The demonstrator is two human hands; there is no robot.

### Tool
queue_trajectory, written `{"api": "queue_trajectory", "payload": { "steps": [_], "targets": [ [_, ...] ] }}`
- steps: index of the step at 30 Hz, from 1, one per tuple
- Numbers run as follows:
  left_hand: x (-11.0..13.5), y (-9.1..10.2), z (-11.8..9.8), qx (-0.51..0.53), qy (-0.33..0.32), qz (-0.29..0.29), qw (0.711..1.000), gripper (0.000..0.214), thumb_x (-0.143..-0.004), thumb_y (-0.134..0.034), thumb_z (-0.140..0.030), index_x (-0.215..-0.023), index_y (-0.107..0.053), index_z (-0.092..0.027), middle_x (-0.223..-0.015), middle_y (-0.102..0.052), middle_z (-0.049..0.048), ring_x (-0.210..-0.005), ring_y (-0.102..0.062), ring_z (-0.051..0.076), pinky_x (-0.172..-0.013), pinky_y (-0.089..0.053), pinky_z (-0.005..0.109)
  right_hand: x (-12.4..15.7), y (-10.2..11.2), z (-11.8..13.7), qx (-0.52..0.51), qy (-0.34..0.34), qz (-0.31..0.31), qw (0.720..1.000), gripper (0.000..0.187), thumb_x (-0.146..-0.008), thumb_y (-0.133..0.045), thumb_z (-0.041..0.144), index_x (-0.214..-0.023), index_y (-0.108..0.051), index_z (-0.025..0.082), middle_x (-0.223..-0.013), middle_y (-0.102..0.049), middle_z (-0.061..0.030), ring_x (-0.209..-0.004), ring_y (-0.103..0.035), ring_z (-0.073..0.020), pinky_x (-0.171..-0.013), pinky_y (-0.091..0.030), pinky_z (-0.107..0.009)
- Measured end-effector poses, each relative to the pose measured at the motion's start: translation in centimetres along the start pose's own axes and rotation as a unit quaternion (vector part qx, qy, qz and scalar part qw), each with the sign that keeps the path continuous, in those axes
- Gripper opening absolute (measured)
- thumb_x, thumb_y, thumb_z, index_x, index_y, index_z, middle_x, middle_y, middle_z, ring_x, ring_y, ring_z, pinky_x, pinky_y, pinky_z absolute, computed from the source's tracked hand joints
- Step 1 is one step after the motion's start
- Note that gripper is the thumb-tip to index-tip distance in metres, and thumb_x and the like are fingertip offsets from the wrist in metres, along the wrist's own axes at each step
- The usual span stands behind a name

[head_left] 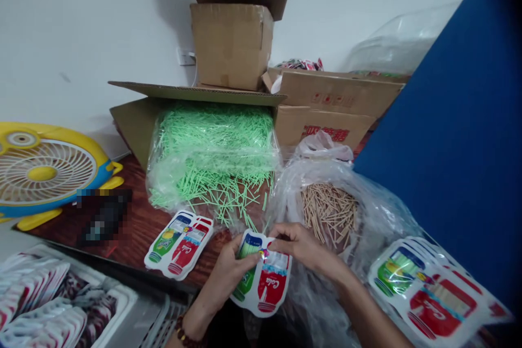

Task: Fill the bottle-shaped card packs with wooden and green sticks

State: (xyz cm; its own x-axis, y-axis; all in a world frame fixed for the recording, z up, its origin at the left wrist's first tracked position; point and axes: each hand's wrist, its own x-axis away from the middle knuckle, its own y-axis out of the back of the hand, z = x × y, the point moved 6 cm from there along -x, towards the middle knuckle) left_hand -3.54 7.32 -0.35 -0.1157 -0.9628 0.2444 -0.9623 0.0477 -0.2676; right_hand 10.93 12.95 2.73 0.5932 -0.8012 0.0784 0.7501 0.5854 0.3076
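Left grip [230, 269] clasping a packet [273, 285]; right grip [299, 244] at the packet's upper edge, its hold unclear; green sticks [216, 136] beyond both grips, brown sticks [328, 209] beyond the right, stacked packets [179, 244] left of the left

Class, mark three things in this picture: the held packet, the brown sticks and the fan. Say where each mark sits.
Held packet [267, 284]: head view, on its red Cola half.
Brown sticks [328, 211]: head view, mid-pile.
Fan [42, 173]: head view, on its yellow hub.
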Motion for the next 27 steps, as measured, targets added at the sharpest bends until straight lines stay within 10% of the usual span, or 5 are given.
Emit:
{"api": "queue_trajectory", "payload": {
  "steps": [27],
  "targets": [
    [-2.0, -4.0, 5.1, -0.088, 0.065, 0.028, 0.994, 0.027, -0.050, -0.083, -0.032, -0.067, -0.070, -0.014, -0.058, -0.068, 0.0021, -0.052, -0.058, 0.018, -0.053, -0.048, 0.025, 5.5, 2.2, -4.2, 0.047, 0.017, -0.080, 0.996, 0.024, -0.083, -0.063, 0.040, -0.076, -0.066, 0.017, -0.063, -0.056, 0.0056, -0.059, -0.049, -0.0079, -0.053, -0.033, -0.017]
  ]
}}
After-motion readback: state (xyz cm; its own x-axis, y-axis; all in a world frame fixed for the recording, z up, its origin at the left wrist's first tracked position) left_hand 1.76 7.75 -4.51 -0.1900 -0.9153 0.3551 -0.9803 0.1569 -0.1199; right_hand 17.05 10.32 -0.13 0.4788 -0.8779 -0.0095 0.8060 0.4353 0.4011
